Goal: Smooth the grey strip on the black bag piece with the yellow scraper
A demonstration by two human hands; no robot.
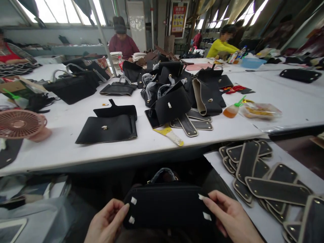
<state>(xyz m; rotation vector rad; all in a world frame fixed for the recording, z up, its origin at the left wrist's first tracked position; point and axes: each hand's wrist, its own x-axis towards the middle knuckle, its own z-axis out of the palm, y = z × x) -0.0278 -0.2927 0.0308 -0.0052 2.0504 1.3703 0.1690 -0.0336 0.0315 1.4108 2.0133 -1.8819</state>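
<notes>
Over my lap I have a black handbag (169,209) turned so a flat, rounded panel faces me. Small white patches mark the panel's corners, and a plastic-wrapped handle shows behind its far edge. My left hand (107,219) pinches the panel's left end between thumb and fingers. At the right end, my right hand (227,212) grips the bag, its thumb close to the upper right white patch (201,196). The bag's underside is hidden from me.
A white table (60,152) crosses in front, bearing a heap of black bags (172,101), a pink fan (21,125) and a glue bottle (231,109). Bag base panels (275,189) are piled at right. Several people work farther back.
</notes>
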